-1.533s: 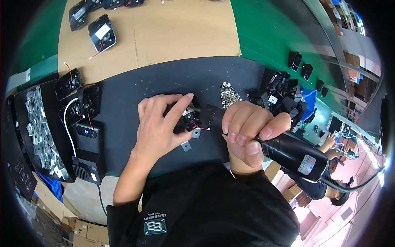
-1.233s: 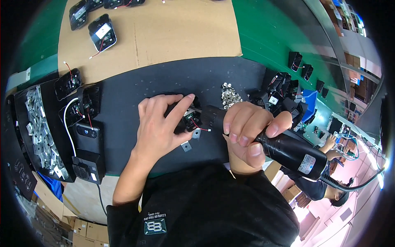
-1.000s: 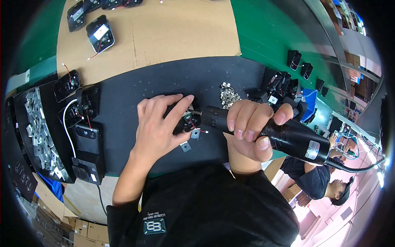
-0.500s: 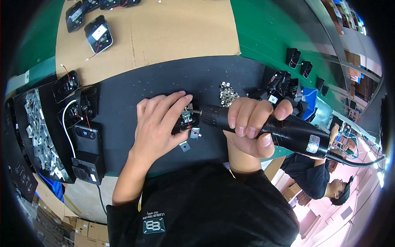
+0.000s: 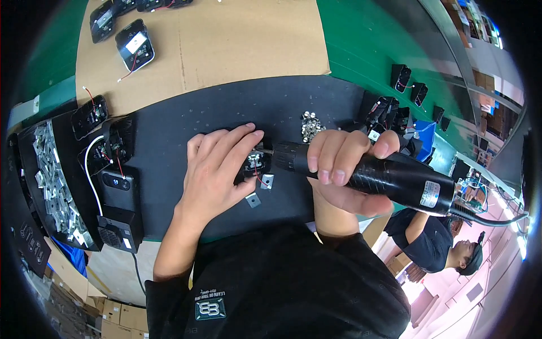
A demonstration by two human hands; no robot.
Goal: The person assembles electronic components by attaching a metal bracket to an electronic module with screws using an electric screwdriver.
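Mid-frame, our left hand (image 5: 213,164) held the gadget (image 5: 256,163); right of it, our right hand (image 5: 339,158) gripped the screwdriver (image 5: 387,181), its length pointing left at it.

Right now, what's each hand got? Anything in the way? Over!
Left hand holding small black housing. Right hand gripping black electric screwdriver, bit at the housing. Two metal plates close by, off the bit's path.
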